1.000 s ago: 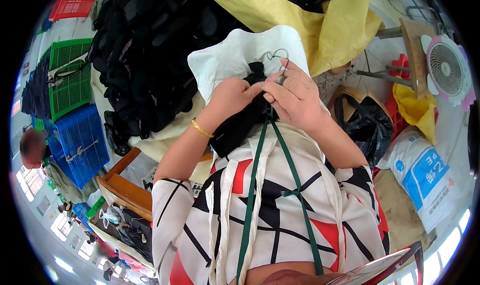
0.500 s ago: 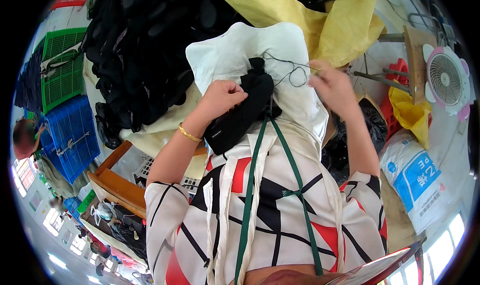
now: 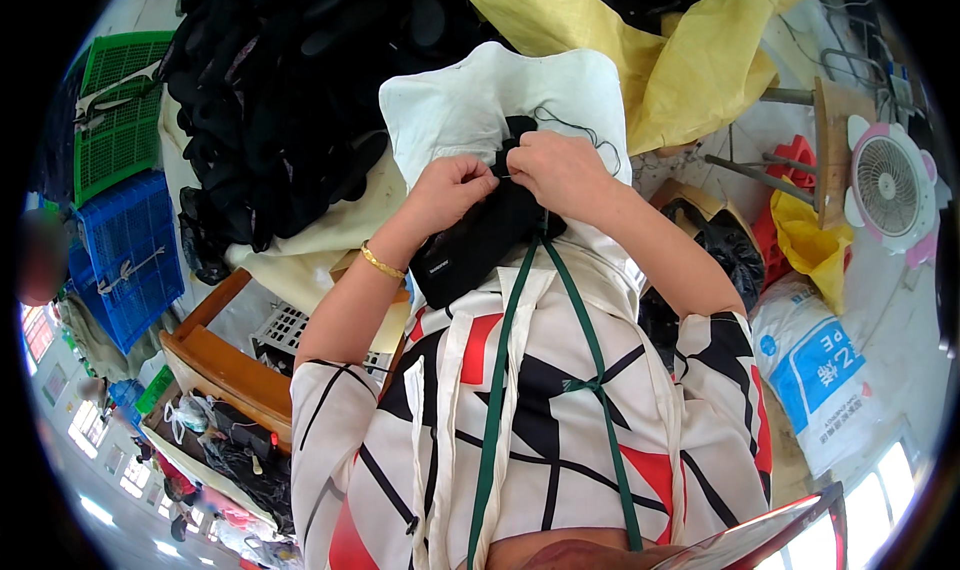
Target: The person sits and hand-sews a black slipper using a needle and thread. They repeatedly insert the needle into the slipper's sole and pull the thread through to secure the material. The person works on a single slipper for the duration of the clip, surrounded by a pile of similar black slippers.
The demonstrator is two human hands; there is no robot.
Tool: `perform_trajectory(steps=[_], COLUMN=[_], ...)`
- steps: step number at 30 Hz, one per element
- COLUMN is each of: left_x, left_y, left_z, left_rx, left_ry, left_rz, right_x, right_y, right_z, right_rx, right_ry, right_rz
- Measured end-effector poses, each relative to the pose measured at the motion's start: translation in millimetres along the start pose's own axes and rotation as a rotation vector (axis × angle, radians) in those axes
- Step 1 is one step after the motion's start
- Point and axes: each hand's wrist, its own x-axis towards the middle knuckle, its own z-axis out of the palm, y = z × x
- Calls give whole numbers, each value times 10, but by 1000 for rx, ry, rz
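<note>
A black fabric piece [image 3: 467,258] with a small pale label lies on the white cloth [image 3: 440,110] over my lap. It is soft and folded, and its exact kind is hard to make out. My left hand [image 3: 450,192] is closed, pinching the piece's upper edge between thumb and fingers. Close beside it, my right hand [image 3: 560,173] pinches a thin sliver that looks like a sewing needle, its tip pointing toward the left fingertips. Black thread [image 3: 580,128] curls in loose loops on the white cloth behind the right hand.
A large heap of black cloth shoes or slippers [image 3: 270,100] fills the far left. Yellow sheeting [image 3: 690,60] lies at the back right. Green [image 3: 120,110] and blue crates [image 3: 130,260] stand left, by a wooden frame [image 3: 225,375]. To the right are a fan [image 3: 893,180] and a white sack [image 3: 810,370].
My right hand has come in from the right, where it held the thread drawn out, to meet my left hand at the black fabric. The left hand stays almost in place.
</note>
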Motion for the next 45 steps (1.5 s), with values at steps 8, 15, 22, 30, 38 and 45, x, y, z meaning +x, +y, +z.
perform_trajectory(steps=[8, 15, 22, 30, 38, 45], left_x=[123, 70, 33, -93, 5, -26], left_y=[-267, -111, -80, -107, -127, -269], left_z=[12, 79, 45, -28, -60, -93], left_rx=[49, -214, -221, -608, -790, -964], left_ry=[1, 2, -4, -60, -186, -229], left_rz=[224, -72, -90, -149, -243, -165], right_x=[-52, -44, -169, -1201, -3745, -3997], right_y=[147, -14, 7, 1475, 3412, 3108], right_z=[136, 309, 355, -131, -381, -525], right_rx=[303, 497, 869, 2234, 651, -249], right_ry=[50, 219, 331, 911, 1780, 1426], right_rz=[41, 76, 203, 569, 987, 1524])
